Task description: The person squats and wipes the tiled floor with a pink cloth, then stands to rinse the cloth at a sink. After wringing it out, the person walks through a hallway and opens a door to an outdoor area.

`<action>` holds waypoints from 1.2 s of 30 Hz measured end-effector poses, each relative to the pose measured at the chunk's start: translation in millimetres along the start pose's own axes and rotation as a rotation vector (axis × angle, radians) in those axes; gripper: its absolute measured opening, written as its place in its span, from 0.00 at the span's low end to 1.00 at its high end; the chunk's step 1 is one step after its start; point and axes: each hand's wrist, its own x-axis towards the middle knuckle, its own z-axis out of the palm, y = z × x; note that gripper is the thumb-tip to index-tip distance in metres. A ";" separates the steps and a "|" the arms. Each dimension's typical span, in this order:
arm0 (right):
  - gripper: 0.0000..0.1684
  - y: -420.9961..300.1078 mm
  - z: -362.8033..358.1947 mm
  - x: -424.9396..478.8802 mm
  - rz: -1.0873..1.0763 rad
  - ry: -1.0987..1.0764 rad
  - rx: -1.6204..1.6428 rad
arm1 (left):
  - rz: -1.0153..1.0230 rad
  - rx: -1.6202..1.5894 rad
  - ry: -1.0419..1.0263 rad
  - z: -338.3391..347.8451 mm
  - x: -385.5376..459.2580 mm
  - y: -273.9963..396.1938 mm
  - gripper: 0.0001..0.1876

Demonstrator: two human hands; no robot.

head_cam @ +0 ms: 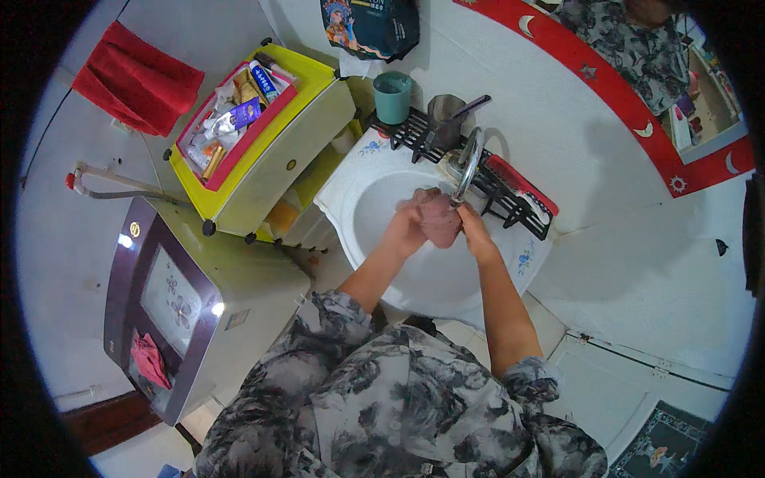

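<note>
A wet-looking dusty-pink cloth point(441, 222) is bunched up over the white washbasin point(382, 206), just below the spout of the chrome tap point(472, 158). My left hand point(407, 227) grips it from the left, with the fingers partly covered by its folds. At the cloth's right edge, my right hand point(473, 227) holds on close under the spout, and its fingertips are hidden. Whether water is running cannot be made out.
Black racks behind the basin carry a green cup point(392, 98), a grey cup point(445, 122) with a handle sticking out, and a red comb or brush point(514, 182). Left stand a yellow-topped drawer unit point(317, 71) with a toiletries box point(209, 173) and a washing machine point(257, 287). A red-framed mirror point(648, 134) hangs right.
</note>
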 end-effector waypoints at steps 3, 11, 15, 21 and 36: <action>0.18 -4.5 10.1 -15.2 0.143 -0.001 0.153 | 0.009 -0.004 -0.002 -7.5 5.5 0.1 0.27; 0.09 6.4 29.2 -12.9 -0.405 0.283 -0.385 | 0.182 0.566 0.746 -61.1 18.2 -40.0 0.20; 0.12 -3.5 55.5 -25.7 -0.514 0.404 -0.396 | -0.135 0.050 0.639 -47.9 7.8 -42.1 0.15; 0.28 24.9 80.0 -51.5 -0.461 0.142 -1.047 | -0.237 0.207 0.132 -71.6 18.6 -51.2 0.22; 0.16 35.1 75.8 -22.0 -0.436 0.557 -0.750 | -0.140 -0.042 0.293 -89.2 41.9 -62.8 0.17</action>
